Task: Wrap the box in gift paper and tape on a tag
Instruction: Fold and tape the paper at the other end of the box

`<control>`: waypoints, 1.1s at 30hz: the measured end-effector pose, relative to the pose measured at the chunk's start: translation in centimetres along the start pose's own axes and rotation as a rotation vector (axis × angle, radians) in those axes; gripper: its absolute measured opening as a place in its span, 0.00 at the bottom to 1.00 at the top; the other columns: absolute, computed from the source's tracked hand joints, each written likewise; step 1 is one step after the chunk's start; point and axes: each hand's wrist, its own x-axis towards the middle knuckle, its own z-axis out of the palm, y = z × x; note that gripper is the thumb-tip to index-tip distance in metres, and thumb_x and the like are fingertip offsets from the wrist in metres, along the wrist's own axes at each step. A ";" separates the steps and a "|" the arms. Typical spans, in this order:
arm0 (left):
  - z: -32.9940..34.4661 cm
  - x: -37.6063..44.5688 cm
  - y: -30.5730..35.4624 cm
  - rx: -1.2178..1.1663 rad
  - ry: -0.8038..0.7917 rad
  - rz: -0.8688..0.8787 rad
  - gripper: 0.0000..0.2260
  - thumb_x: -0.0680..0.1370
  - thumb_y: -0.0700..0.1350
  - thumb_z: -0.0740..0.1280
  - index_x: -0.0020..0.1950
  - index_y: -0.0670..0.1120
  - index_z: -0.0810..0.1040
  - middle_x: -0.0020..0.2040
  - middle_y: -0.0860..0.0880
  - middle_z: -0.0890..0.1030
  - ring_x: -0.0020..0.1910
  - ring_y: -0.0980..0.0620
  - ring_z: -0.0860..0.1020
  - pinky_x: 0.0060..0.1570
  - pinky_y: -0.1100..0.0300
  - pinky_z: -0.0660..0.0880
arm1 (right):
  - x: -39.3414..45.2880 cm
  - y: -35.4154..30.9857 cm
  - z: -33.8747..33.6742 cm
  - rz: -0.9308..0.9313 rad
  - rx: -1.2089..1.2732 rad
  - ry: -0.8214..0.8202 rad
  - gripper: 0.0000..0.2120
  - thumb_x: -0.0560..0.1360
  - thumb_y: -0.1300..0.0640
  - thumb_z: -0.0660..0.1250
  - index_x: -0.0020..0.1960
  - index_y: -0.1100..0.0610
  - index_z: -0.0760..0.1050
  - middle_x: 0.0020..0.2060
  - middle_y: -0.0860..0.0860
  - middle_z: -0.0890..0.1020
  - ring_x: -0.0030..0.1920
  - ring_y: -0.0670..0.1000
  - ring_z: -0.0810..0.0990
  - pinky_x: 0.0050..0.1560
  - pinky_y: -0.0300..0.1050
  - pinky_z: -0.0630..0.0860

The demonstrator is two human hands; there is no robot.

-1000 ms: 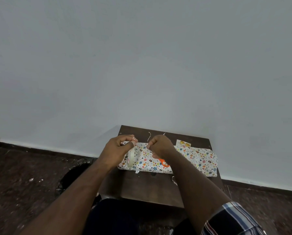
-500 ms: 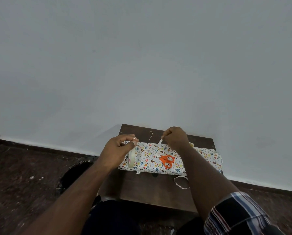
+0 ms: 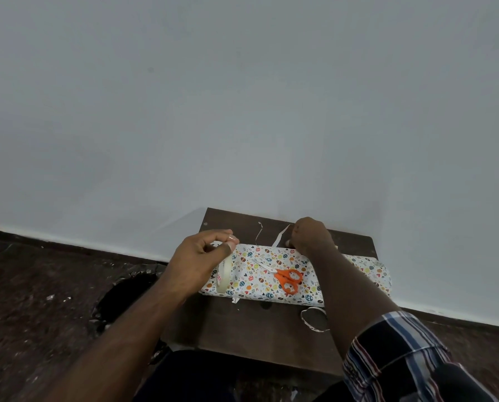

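A long box wrapped in white gift paper with small coloured prints lies across a small dark wooden table. Orange-handled scissors rest on top of it. My left hand holds a roll of clear tape over the box's left end, thumb and forefinger pinched at the roll's top. My right hand is curled at the box's far edge and pinches a strip of tape that rises from there. The tag is hidden behind my right hand.
A thin white paper strip lies on the table behind the box. A curled loop of paper trimming sits at the table's front right. A black bin bag stands on the dark floor to the left. A pale wall runs close behind.
My right hand has moved right and away, from the box's middle to its far edge, drawing out a tape strip and uncovering the scissors. My left hand stayed on the roll.
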 end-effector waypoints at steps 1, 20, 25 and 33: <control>0.0 0.0 0.0 0.008 -0.001 0.011 0.09 0.78 0.46 0.72 0.45 0.61 0.87 0.55 0.66 0.83 0.54 0.53 0.82 0.58 0.56 0.78 | 0.1 0.3 -0.3 0.015 0.022 -0.016 0.14 0.73 0.50 0.77 0.48 0.60 0.81 0.42 0.52 0.83 0.45 0.54 0.82 0.49 0.47 0.80; 0.4 0.2 0.0 0.021 -0.004 0.019 0.07 0.78 0.48 0.73 0.46 0.62 0.86 0.56 0.68 0.82 0.49 0.49 0.82 0.55 0.59 0.77 | -0.5 -1.2 -1.0 -0.114 -0.241 0.118 0.08 0.80 0.60 0.65 0.59 0.58 0.76 0.50 0.54 0.81 0.46 0.52 0.77 0.49 0.46 0.76; 0.2 0.4 -0.3 0.024 -0.011 0.030 0.08 0.78 0.47 0.73 0.46 0.62 0.86 0.55 0.70 0.82 0.50 0.48 0.82 0.56 0.56 0.79 | -0.4 -2.5 0.0 -0.134 -0.348 0.093 0.10 0.78 0.60 0.69 0.59 0.56 0.77 0.50 0.53 0.82 0.50 0.53 0.81 0.49 0.47 0.78; 0.0 0.4 -0.6 0.010 -0.001 0.034 0.09 0.78 0.46 0.73 0.45 0.62 0.87 0.56 0.66 0.83 0.56 0.48 0.82 0.61 0.50 0.79 | 0.1 -2.4 -0.3 -0.104 -0.214 0.038 0.07 0.79 0.59 0.67 0.56 0.59 0.77 0.44 0.52 0.78 0.44 0.52 0.78 0.49 0.45 0.78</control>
